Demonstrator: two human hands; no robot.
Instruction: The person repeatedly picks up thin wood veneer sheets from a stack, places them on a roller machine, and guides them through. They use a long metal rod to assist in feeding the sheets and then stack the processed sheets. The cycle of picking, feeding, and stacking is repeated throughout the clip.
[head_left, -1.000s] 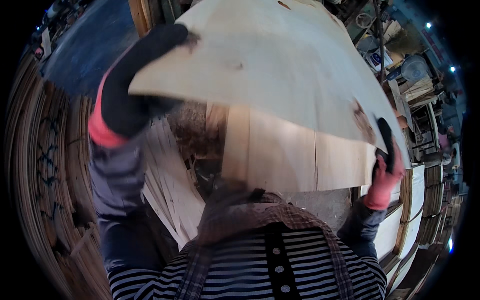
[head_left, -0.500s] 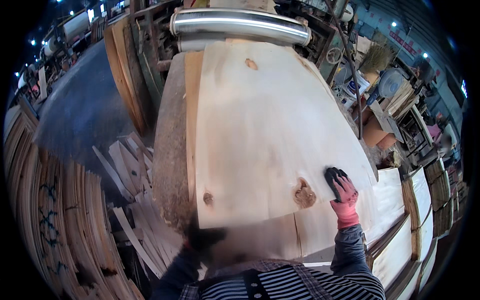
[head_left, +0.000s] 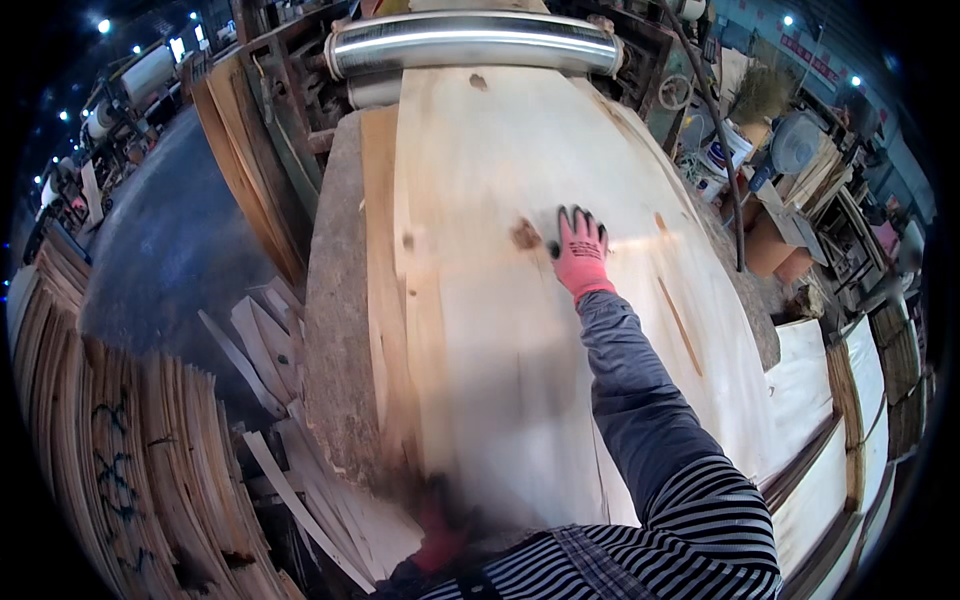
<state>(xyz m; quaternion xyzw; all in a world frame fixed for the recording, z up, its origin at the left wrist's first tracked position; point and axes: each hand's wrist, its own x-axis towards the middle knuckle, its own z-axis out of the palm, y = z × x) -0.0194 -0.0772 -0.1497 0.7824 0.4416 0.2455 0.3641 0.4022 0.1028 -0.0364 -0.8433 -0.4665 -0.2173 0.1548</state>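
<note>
Wide pale wood veneer sheets (head_left: 480,160) lie on a worn brown table (head_left: 335,300), their far end at a shiny metal roller (head_left: 475,45). My right hand (head_left: 580,250), in a pink and black glove, is stretched far forward and lies on the veneer with fingers spread, just right of a brown knot (head_left: 525,234). Close to my body, my left hand (head_left: 440,525) is at the near left edge of the veneer (head_left: 500,400). Motion smears its gloved fingers, so I cannot make out their grip.
Long stacks of veneer (head_left: 150,450) stand at the left, with loose offcut strips (head_left: 270,350) beside the table. More stacked sheets (head_left: 800,420) are at the right. A fan (head_left: 797,145) and a dark upright pole (head_left: 735,190) stand at the far right.
The knotted veneer has moved forward toward the roller, and more veneer shows on the near side. My right hand has reached forward and left; my left hand has moved nearer my body.
</note>
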